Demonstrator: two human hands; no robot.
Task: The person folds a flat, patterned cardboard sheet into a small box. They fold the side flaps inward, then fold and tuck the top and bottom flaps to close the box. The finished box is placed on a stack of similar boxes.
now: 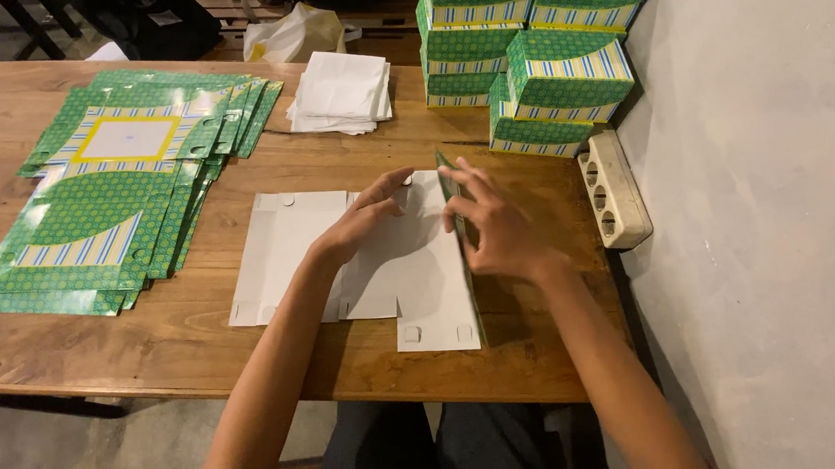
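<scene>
A flat cardboard box blank (288, 252) lies white side up on the wooden table (368, 368) in front of me. My left hand (368, 218) presses down on its middle panel with fingers spread. My right hand (494, 225) holds the blank's right flap (452, 186) folded upright, its green printed side facing right.
A fanned pile of green patterned flat blanks (107, 205) lies at the left. A stack of white paper sheets (341, 92) sits at the back centre. Several assembled green boxes (532, 54) are stacked at the back right. A beige power strip (613, 189) lies by the grey wall.
</scene>
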